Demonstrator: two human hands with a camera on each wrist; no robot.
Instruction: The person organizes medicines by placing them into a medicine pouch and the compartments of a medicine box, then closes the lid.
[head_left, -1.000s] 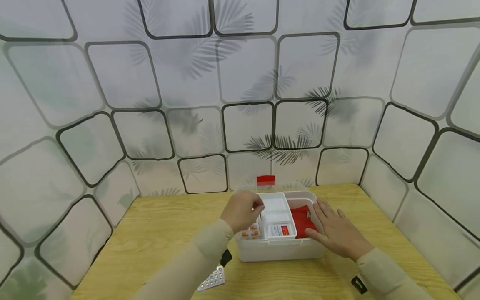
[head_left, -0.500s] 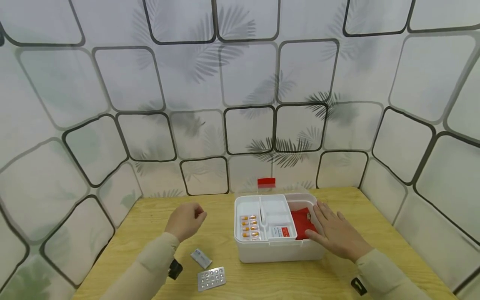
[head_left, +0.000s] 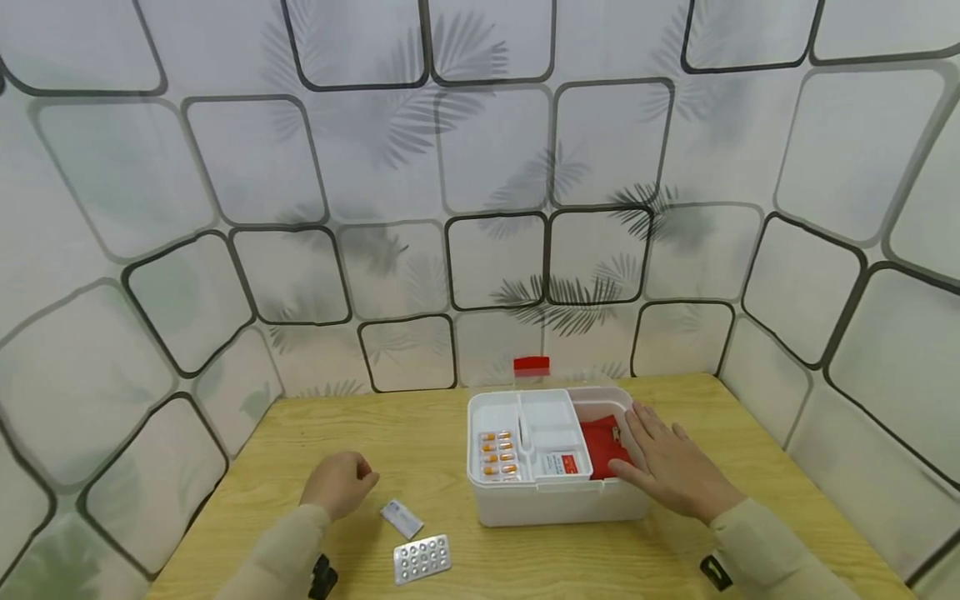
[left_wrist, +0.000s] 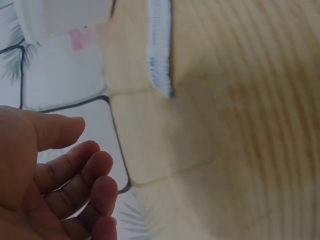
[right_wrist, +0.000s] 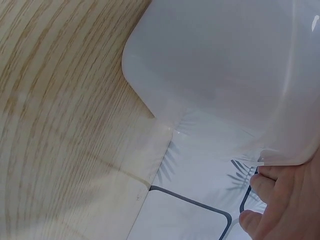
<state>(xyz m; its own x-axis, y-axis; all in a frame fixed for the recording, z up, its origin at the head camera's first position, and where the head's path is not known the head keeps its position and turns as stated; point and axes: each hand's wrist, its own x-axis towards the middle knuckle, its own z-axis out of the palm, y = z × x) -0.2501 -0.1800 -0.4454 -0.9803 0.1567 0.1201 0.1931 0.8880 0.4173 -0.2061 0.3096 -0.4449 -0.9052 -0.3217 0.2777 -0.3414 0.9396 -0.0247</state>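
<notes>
Above the wood tabletop, my left hand [head_left: 339,485] hangs loosely curled and holds nothing; the left wrist view shows its bare fingers [left_wrist: 102,190]. To its right lie a small white packet [head_left: 402,518] and a silver blister pack [head_left: 422,559]. My right hand [head_left: 675,462] rests with straight fingers on the right rim of a white plastic box [head_left: 558,506]. A white tray [head_left: 551,419] inside the box bears a blister strip of orange capsules [head_left: 498,457] and a card with a red patch [head_left: 559,463]. Beside the tray, a red pouch [head_left: 603,446] sits in the box.
A clear lid with a red latch [head_left: 532,367] stands raised behind the box. Patterned curtain walls [head_left: 495,250] close off the back and both sides of the wooden table [head_left: 360,417].
My left hand has moved from over the box's tray leftward and down towards me, uncovering the orange capsules and the white packet. The right hand has stayed on the rim.
</notes>
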